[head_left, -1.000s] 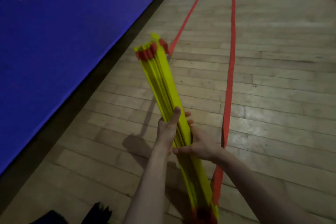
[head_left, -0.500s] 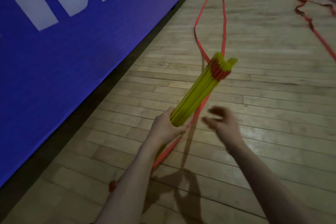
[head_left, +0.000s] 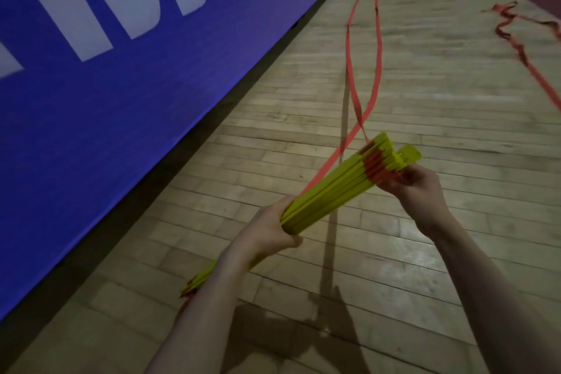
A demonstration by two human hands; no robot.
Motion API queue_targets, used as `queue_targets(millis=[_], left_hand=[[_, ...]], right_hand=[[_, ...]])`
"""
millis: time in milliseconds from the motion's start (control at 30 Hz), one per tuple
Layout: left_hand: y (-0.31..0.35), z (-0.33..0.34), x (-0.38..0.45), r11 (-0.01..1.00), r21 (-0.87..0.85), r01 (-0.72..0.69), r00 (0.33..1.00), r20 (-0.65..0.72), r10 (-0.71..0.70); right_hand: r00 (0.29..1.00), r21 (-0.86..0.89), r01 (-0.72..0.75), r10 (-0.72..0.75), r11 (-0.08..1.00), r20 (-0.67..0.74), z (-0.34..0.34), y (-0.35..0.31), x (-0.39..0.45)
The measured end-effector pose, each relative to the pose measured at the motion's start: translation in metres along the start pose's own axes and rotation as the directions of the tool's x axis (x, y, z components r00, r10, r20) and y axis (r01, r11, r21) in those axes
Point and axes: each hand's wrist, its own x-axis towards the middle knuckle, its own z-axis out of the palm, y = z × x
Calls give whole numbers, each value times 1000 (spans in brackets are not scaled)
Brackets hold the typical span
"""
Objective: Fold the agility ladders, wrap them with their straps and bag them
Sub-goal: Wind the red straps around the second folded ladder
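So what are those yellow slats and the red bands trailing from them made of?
The yellow slats look like smooth, rigid plastic: flat, straight, evenly coloured, one end with moulded holes. The red straps seem to be woven webbing, matt and limp, since they twist and lie slack on the wooden floor.

Bare forearms, hands (head_left: 273, 228); no sleeves.

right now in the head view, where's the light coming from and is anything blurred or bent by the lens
Head view: dim hall light; the hands and arms throw a dark shadow toward the viewer, so the light sits ahead. A pale sheen glints on the wooden floor under the right hand. The blue banner bows with wide-angle distortion, and the far red strap is smeared; the yellow rung bundle is fairly sharp.
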Motion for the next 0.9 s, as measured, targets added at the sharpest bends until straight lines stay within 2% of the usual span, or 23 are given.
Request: queue_targets(millis=[67,167,333,433,500,600,667,733,833,900], left_hand=[[-2,1,-3,1000,-22,3,1000,-21,-4],[-5,1,-7,999,-36,14,1000,-9,-15],[-11,-5,-15,999,-32,36,991,133,-31],[-15,-6,-15,997,-63,36,989,147,-27],[-17,-7,-14,992,-121,31,991,135,-14],[-20,-6,-12,986,-164,38,993,113,-19],[-23,-6,-11,983,-171,69,993,110,-50],[-26,-8,-10,978,-190,87,989,137,-62],[-28,-14,-11,979,-172,105,976,205,-69],[-27,-17,-12,975,-195,104,968,245,-55]], right_hand=[[1000,4,4,-4,1000,-9,0,-4,-3],[990,49,-35,28,998,140,-3,-15,-11],[930,83,-149,111,985,351,-26,-25,-1],[904,44,-113,84,993,420,-32,-29,5],[905,-33,-25,36,999,424,-28,-34,3],[938,-70,77,-49,995,343,-16,-36,-2],[969,-28,72,-63,997,241,-10,-38,-5],[977,32,-9,2,999,215,-13,-38,-7],[960,-56,-65,78,996,270,-20,-50,-7],[948,-123,-2,42,992,316,-20,-60,-5]])
